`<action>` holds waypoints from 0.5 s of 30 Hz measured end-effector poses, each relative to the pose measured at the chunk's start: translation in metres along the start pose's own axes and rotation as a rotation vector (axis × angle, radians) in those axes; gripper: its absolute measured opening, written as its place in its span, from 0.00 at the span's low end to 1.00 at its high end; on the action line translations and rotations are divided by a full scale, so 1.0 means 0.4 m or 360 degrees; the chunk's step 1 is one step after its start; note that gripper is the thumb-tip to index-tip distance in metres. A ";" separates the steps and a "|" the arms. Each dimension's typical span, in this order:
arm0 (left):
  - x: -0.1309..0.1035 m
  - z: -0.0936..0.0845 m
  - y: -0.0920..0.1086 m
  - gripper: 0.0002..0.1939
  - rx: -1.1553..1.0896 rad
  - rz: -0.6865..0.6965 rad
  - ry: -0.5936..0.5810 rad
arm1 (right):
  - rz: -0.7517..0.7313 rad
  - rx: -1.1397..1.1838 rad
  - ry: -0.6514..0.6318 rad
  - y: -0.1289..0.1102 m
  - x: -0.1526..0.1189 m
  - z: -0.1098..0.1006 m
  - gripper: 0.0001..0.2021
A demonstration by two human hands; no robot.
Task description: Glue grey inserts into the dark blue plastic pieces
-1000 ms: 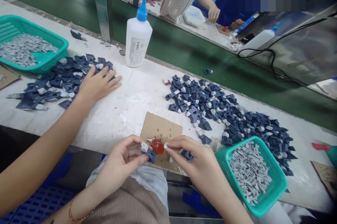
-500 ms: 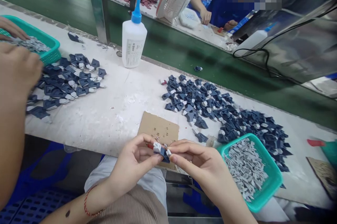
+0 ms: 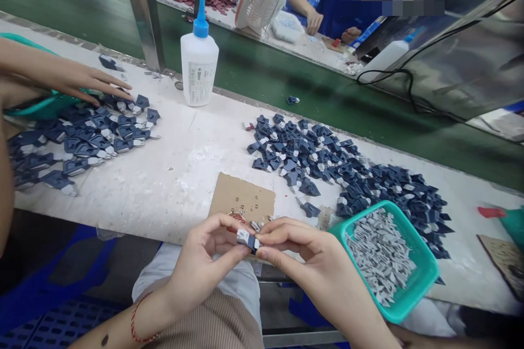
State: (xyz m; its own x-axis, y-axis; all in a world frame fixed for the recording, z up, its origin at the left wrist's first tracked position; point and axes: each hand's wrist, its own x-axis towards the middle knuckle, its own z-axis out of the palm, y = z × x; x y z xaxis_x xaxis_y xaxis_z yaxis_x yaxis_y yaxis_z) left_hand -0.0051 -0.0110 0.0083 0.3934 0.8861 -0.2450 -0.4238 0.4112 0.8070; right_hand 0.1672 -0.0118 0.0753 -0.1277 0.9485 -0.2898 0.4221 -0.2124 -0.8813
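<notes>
Centrally, a navy-and-grey piece (image 3: pixel 248 240) is pinched between thumb and fingers of the left hand (image 3: pixel 213 248) and, at its right end, of the right hand (image 3: pixel 297 248), above the near edge of a cardboard square (image 3: pixel 245 193); a green basket (image 3: pixel 429 272) is seen to the right.

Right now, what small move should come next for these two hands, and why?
Probably a gentle press of the right hand toward the left hand: the left hand steadies the navy piece, and the right hand's fingers pinch a small pale part at its end.
</notes>
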 end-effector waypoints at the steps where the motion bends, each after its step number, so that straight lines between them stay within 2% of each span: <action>1: 0.000 0.000 0.001 0.06 0.0003 0.0017 -0.0008 | 0.0009 0.0032 0.0018 0.000 -0.001 0.000 0.02; 6: 0.005 0.000 0.007 0.07 -0.0049 0.0065 -0.0070 | 0.0138 0.0492 -0.0084 0.007 0.003 -0.002 0.03; 9: 0.007 0.000 0.008 0.07 -0.0083 0.0047 -0.0074 | 0.0252 0.0760 -0.0076 0.016 0.004 0.002 0.04; 15: 0.007 -0.002 0.000 0.06 0.0031 0.0087 -0.0129 | 0.0340 0.0984 -0.0041 0.035 -0.005 0.007 0.08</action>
State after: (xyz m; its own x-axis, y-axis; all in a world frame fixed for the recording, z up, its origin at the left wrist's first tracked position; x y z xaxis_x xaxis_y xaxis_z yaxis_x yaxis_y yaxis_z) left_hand -0.0046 -0.0082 0.0070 0.4351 0.8867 -0.1566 -0.4309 0.3578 0.8284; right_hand 0.1709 -0.0174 0.0626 -0.1228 0.8662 -0.4844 -0.1527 -0.4988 -0.8532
